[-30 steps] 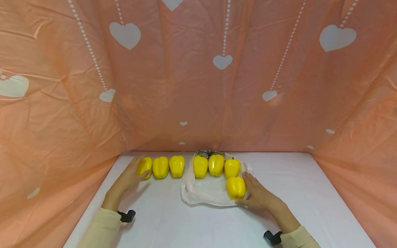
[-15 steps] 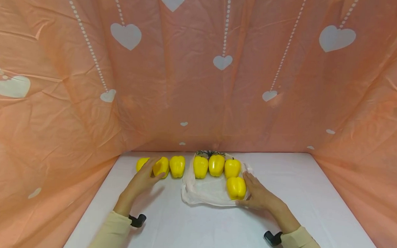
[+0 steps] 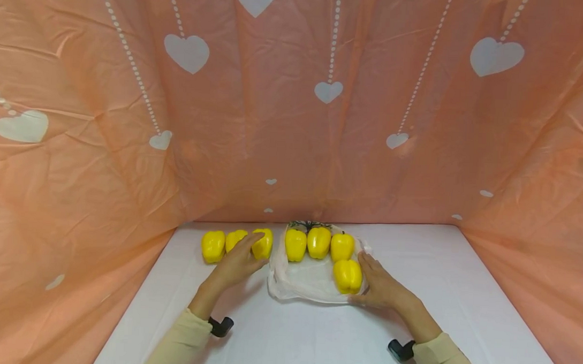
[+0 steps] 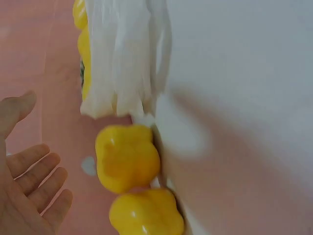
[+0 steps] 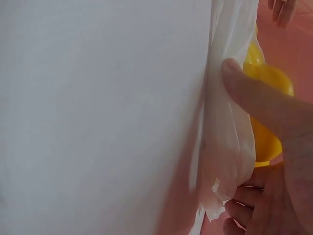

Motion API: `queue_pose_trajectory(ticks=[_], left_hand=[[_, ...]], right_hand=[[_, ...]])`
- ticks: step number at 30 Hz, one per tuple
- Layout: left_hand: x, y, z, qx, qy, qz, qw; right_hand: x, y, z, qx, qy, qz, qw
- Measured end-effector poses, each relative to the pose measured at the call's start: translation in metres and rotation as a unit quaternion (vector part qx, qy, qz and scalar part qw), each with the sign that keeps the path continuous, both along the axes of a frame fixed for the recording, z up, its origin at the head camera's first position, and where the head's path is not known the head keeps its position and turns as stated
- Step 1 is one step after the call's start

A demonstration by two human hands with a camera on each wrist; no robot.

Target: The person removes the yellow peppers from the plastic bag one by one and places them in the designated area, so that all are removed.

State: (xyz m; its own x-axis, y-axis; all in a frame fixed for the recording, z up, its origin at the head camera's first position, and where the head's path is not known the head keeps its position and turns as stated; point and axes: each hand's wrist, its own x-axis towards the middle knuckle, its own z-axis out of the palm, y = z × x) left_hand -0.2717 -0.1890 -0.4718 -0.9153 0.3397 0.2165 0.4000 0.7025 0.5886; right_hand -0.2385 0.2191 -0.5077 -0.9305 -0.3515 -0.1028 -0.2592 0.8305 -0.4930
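My left hand [image 3: 238, 263] hovers at the rightmost yellow bell pepper [image 3: 266, 247] of a row of three, fingers loosely spread and holding nothing. In the left wrist view, that palm [image 4: 24, 196] is apart from two bell peppers. Right of the row lies a thin white bag [image 3: 280, 283] with a dark tree print, its mouth spread wide. Several yellow bell peppers are in it, one [image 3: 347, 276] close to my right hand [image 3: 381, 287]. In the right wrist view, the thumb [image 5: 254, 95] lies over the bag's edge [image 5: 227, 132] and the curled fingers hold its side.
The leftmost bell pepper [image 3: 213, 247] and the middle one [image 3: 233, 238] stand on the white table [image 3: 305, 343]. A pink curtain [image 3: 369, 168] with white hearts closes off the back and both sides.
My left hand has moved rightward along the row, from the leftmost bell pepper past the middle one to the third. The peppers stay where they were, and my right hand keeps its place at the bag.
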Motion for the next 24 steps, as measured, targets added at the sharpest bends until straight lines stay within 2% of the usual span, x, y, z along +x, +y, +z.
queue_pose_trajectory(ticks=[9, 15, 24], left_hand=[[0.001, 0.026, 0.0, 0.002, -0.025, -0.029, 0.9993], [0.0, 0.038, 0.001, 0.004, -0.013, -0.051, 0.9986], [-0.002, 0.058, -0.008, -0.004, -0.036, -0.079, 0.9962]], right_hand=[[-0.001, 0.0, -0.001, 0.004, 0.005, 0.003, 1.0], [-0.002, -0.001, -0.002, 0.002, 0.008, 0.005, 1.0], [-0.004, 0.0, -0.004, 0.005, 0.018, 0.014, 1.0]])
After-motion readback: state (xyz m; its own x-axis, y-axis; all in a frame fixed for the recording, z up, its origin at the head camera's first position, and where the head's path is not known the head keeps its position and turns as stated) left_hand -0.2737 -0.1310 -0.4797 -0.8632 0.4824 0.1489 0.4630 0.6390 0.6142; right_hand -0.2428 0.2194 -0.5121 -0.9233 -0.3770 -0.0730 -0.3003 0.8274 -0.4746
